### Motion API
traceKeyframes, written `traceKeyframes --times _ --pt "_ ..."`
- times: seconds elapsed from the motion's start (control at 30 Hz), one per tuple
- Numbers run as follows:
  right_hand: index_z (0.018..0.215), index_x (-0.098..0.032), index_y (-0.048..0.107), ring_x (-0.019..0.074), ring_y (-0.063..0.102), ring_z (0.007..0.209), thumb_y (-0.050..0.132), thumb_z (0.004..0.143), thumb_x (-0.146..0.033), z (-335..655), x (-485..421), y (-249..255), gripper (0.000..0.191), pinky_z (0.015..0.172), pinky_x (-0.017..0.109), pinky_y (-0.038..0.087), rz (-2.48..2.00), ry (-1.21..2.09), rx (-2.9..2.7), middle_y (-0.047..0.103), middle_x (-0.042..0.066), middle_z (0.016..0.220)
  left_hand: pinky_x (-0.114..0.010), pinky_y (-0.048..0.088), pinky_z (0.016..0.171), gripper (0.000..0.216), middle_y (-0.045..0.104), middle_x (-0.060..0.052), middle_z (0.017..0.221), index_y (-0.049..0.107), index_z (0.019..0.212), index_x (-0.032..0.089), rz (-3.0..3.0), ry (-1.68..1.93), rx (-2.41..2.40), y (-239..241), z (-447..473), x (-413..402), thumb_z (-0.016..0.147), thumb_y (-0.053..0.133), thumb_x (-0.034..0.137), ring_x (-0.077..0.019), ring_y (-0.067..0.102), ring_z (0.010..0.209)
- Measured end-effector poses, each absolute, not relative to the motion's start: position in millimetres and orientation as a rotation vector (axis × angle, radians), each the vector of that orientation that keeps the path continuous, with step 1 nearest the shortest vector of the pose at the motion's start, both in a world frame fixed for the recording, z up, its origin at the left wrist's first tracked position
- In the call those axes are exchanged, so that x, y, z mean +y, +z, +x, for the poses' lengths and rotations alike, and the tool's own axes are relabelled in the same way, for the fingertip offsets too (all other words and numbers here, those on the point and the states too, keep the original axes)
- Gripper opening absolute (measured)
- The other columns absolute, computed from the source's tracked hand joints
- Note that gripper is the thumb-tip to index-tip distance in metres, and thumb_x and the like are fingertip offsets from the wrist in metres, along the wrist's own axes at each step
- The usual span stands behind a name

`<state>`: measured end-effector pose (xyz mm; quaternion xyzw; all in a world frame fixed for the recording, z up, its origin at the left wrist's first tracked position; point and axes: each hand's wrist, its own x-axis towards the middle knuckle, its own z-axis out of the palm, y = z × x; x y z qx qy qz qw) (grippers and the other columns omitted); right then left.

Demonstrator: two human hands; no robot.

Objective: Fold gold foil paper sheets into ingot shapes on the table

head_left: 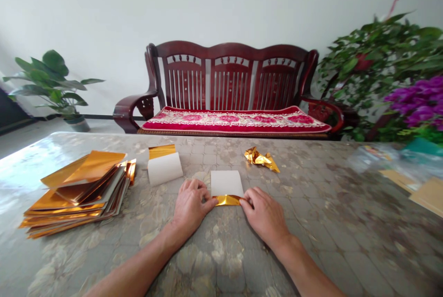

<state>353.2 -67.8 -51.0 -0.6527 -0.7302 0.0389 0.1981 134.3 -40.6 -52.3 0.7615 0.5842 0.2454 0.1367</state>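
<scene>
A sheet of gold foil paper (pixel 226 181) lies white side up in front of me, its near edge turned over into a shiny gold strip. My left hand (pixel 194 202) pinches the left end of that strip between thumb and fingers. At the strip's right end, my right hand (pixel 265 211) grips the fold in the same way. Beyond my left hand sit white-backed paper pieces (pixel 165 168) with a gold edge showing. A folded, crinkled gold foil piece (pixel 261 158) rests farther off to the right.
At the left is an uneven stack of gold foil sheets (pixel 79 195). Clear plastic packaging and brown card (pixel 429 195) lie at the right on the patterned table (pixel 325 241). Past the far edge stands a wooden bench (pixel 230 84), with plants on both sides.
</scene>
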Motion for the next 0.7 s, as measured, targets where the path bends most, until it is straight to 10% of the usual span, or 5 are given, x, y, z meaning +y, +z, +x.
traceKeyframes --times 0.7 --pt "0.080 -0.025 0.063 0.0161 0.061 0.077 0.056 0.084 -0.020 354.7 -70.4 -49.5 0.010 0.065 0.025 0.036 -1.762 0.286 -1.941 0.066 -0.002 0.079 -0.037 0.040 0.088 0.020 0.065 -0.002 0.095 0.073 0.068 0.024 2.212 0.717 1.707 -54.3 132.5 -42.0 0.079 0.074 0.041 -0.0229 0.054 0.095"
